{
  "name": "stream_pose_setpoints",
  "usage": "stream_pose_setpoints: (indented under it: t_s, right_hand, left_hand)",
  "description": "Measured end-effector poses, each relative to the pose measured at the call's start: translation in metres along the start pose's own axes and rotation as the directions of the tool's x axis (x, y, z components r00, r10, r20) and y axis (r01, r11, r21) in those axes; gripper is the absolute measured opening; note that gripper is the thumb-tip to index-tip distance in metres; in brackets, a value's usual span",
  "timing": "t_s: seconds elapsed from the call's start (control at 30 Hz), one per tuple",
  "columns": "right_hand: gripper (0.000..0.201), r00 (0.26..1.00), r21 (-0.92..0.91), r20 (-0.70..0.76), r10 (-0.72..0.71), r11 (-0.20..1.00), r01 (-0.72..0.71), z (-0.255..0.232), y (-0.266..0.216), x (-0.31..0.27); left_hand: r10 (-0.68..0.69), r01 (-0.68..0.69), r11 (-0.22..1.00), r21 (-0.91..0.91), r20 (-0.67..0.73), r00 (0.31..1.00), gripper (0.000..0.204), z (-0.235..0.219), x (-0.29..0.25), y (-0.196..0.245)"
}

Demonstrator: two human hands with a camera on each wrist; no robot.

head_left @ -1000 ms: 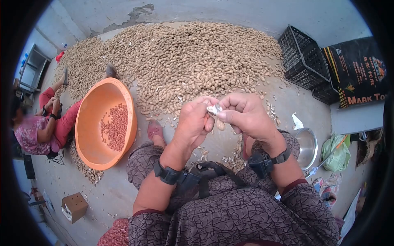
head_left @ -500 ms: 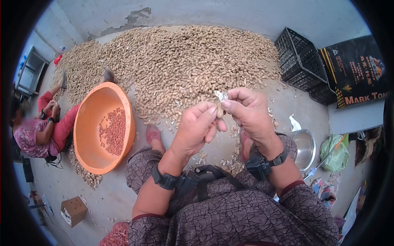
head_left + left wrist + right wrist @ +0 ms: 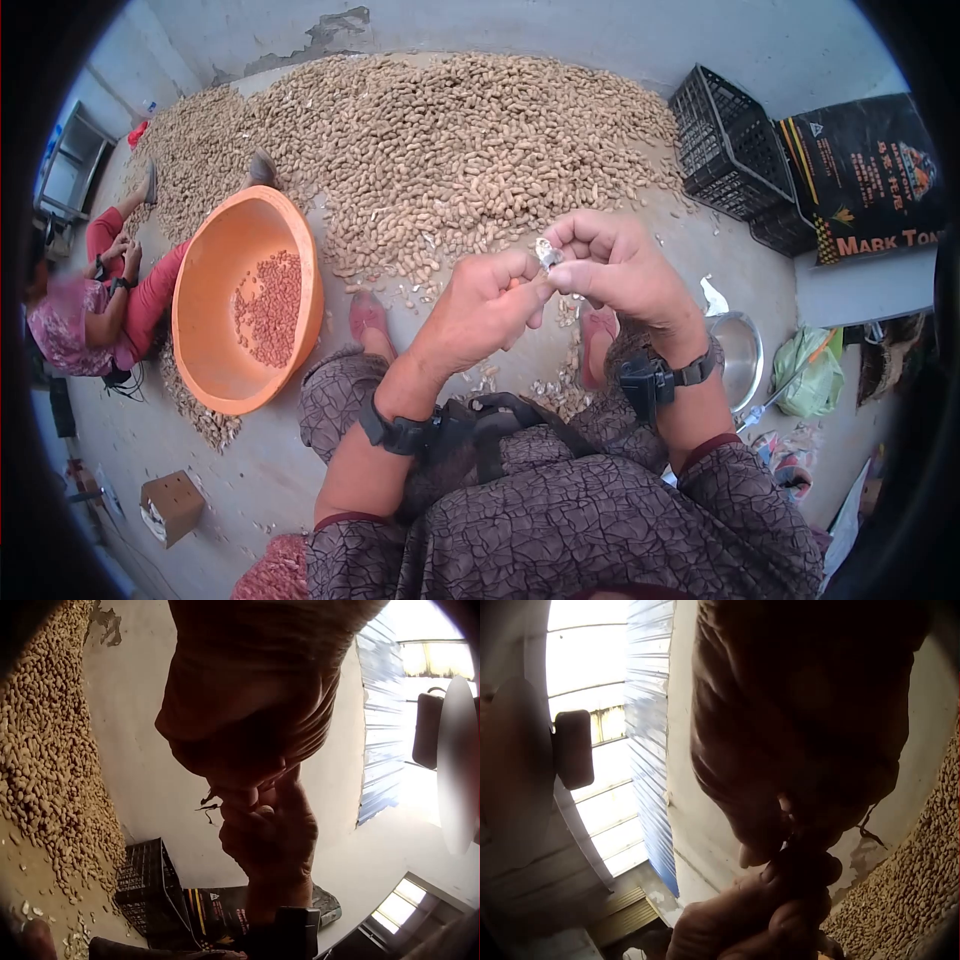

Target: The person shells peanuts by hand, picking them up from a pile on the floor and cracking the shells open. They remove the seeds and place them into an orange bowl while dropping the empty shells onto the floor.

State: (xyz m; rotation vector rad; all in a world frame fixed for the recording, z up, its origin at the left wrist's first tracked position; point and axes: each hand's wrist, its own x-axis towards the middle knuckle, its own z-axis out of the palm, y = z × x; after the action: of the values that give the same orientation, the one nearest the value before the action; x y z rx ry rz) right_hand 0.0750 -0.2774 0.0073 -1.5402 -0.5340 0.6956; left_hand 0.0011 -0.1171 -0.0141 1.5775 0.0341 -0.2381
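Observation:
In the head view, the left hand (image 3: 480, 312) and right hand (image 3: 632, 272) meet at the fingertips above the floor. The right hand's thumb and forefinger pinch a small whitish, dark-marked peanut shell (image 3: 546, 253). Curled fingers of the left hand meet at the shell's lower end, with its thumb against it; a small orange-red bit (image 3: 515, 284) shows among them. Both wrist views are dark: the left hand (image 3: 251, 697) stands over the right hand (image 3: 268, 836) in one, and the joined fingertips hide most of the shell.
A wide peanut heap (image 3: 450, 150) covers the floor ahead. An orange basin (image 3: 205, 300) with red kernels (image 3: 270, 310) stands left, beside a seated person (image 3: 95, 310). At right are a black crate (image 3: 720, 150), a black sack (image 3: 870, 180), a metal bowl (image 3: 738, 365) and a green bag (image 3: 808, 375).
The left hand has moved up and right, its fingers now closer in around the work, and the tan pod seen between the hands is hidden. The whitish shell sits slightly lower and farther right.

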Motion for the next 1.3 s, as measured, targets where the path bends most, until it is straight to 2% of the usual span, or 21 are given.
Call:
stream_pose_setpoints:
  t_s: [0.03, 0.1, 0.13, 0.2, 0.23, 0.3, 0.43, 0.53, 0.6, 0.63, 0.67, 0.73, 0.8, 0.87, 0.93, 1.0, 1.07, 1.17, 1.2, 1.27, 1.3]
  right_hand:
    - [0.013, 1.000, -0.001, 0.002, 0.002, 1.000, -0.002, 0.002, 0.004, 0.001]
    - [0.012, 0.981, -0.292, -0.052, -0.188, 0.942, 0.166, 0.006, 0.012, 0.003]
    - [0.012, 0.981, -0.293, -0.052, -0.187, 0.942, 0.164, 0.006, 0.011, 0.002]
    - [0.015, 0.985, -0.071, -0.094, -0.142, 0.988, 0.136, 0.005, 0.010, 0.001]
    - [0.015, 0.985, -0.074, -0.097, -0.146, 0.987, 0.139, 0.005, 0.006, 0.000]
    - [0.014, 0.990, 0.077, -0.137, 0.023, 0.997, -0.012, 0.006, -0.003, -0.003]
    - [0.015, 0.987, 0.349, -0.148, 0.062, 0.937, -0.007, 0.003, -0.002, -0.002]
    - [0.021, 0.987, 0.187, -0.121, 0.103, 0.979, -0.079, -0.006, -0.010, -0.006]
    - [0.026, 1.000, -0.186, 0.001, 0.024, 0.982, -0.023, -0.018, -0.015, -0.010]
    - [0.022, 0.995, -0.236, 0.100, -0.009, 0.971, 0.032, -0.025, -0.018, -0.010]
    - [0.022, 0.995, -0.232, 0.092, -0.026, 0.971, 0.047, -0.023, -0.017, -0.009]
    - [0.014, 0.977, -0.209, -0.205, -0.056, 0.978, 0.012, -0.016, -0.013, -0.012]
    - [0.011, 0.977, -0.154, -0.209, -0.032, 0.988, 0.000, -0.009, -0.014, -0.010]
    - [0.013, 0.971, 0.066, -0.230, -0.066, 0.994, 0.083, 0.003, -0.010, -0.006]
    - [0.012, 0.982, 0.081, -0.178, -0.057, 0.994, 0.072, 0.004, -0.004, -0.002]
    - [0.009, 0.993, 0.269, -0.074, -0.097, 0.957, 0.113, 0.008, -0.003, 0.000]
    - [0.008, 0.992, 0.205, -0.081, -0.097, 0.972, 0.112, 0.007, 0.000, 0.000]
    - [0.009, 0.993, 0.139, -0.058, -0.098, 0.985, 0.105, 0.006, 0.002, -0.001]
    - [0.011, 0.994, 0.129, -0.027, -0.106, 0.986, 0.108, 0.004, 0.001, -0.002]
    - [0.010, 0.994, 0.176, -0.078, -0.080, 0.980, 0.093, 0.004, -0.003, -0.005]
    - [0.010, 0.991, 0.219, -0.122, -0.061, 0.972, 0.087, 0.004, -0.004, -0.005]
  left_hand:
    - [0.008, -0.006, 0.998, 0.059, -0.023, 1.000, 0.013, 0.001, 0.000, 0.000]
    - [0.050, -0.049, 0.998, 0.049, -0.029, 0.998, 0.013, 0.004, 0.000, -0.001]
    - [0.095, -0.093, 0.995, 0.043, -0.035, 0.995, 0.013, 0.005, 0.000, -0.002]
    - [0.130, -0.130, 0.991, 0.029, -0.020, 0.991, 0.012, 0.005, -0.001, -0.006]
    - [0.164, -0.164, 0.986, 0.016, -0.007, 0.986, 0.012, 0.005, -0.001, -0.007]
    - [0.155, -0.156, 0.986, -0.056, -0.017, 0.988, 0.013, 0.007, -0.003, -0.003]
    - [0.193, -0.193, 0.967, -0.166, -0.015, 0.981, 0.018, 0.012, -0.005, 0.000]
    - [0.151, -0.172, 0.929, -0.327, -0.087, 0.985, 0.022, 0.011, -0.001, -0.008]
    - [0.144, -0.174, 0.926, -0.336, -0.111, 0.983, 0.024, 0.010, -0.002, -0.008]
    - [0.130, -0.172, 0.917, -0.361, -0.136, 0.982, 0.026, 0.009, -0.001, -0.008]
    - [0.141, -0.177, 0.921, -0.347, -0.129, 0.982, 0.026, 0.008, -0.002, -0.008]
    - [0.173, -0.213, 0.924, -0.318, -0.151, 0.973, 0.028, 0.010, -0.003, -0.009]
    - [0.156, -0.192, 0.936, -0.296, -0.140, 0.978, 0.026, 0.011, -0.004, -0.005]
    - [0.223, -0.271, 0.945, -0.182, -0.247, 0.943, 0.030, 0.019, -0.003, 0.000]
    - [0.279, -0.319, 0.941, -0.111, -0.275, 0.920, 0.032, 0.024, -0.001, -0.005]
    - [0.340, -0.368, 0.929, -0.038, -0.302, 0.891, 0.036, 0.023, 0.003, -0.010]
    - [0.428, -0.369, 0.896, 0.246, -0.259, 0.866, 0.038, 0.018, 0.004, -0.014]
    - [0.465, -0.391, 0.859, 0.330, -0.187, 0.865, 0.040, 0.015, 0.005, -0.014]
    - [0.459, -0.387, 0.862, 0.327, -0.182, 0.870, 0.040, 0.016, 0.004, -0.012]
    - [0.275, -0.290, 0.955, -0.057, -0.181, 0.944, 0.037, 0.021, 0.002, -0.004]
    - [0.245, -0.259, 0.960, -0.103, -0.135, 0.960, 0.034, 0.018, 0.001, -0.002]
